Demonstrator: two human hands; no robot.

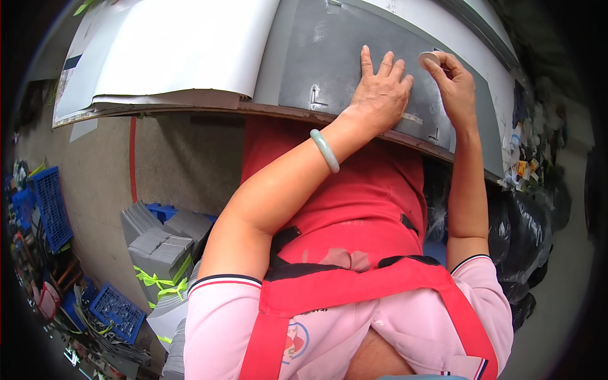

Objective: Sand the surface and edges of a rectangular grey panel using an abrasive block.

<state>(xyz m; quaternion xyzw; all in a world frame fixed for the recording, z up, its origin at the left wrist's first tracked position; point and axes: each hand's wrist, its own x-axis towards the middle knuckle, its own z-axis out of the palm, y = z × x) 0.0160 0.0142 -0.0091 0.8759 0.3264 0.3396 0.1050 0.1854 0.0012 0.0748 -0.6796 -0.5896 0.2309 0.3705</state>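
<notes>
My left hand (381, 95) lies with its fingers spread on a dark grey sheet (316, 63), which has small L-shaped marks at its corners. A pale green bangle (325, 151) circles the left wrist. To the right of it, my right hand (457, 85) is closed in a pinch around the edge of a small round pale disc (429, 59), over the right part of the sheet. What the disc is made of cannot be made out.
A stack of large white sheets (183, 50) covers the table's left part. The table edge (285, 114) runs against my red apron. Below left are tied grey stacks (158, 247) and blue crates (117, 310); black plastic bags (525, 228) stand at right.
</notes>
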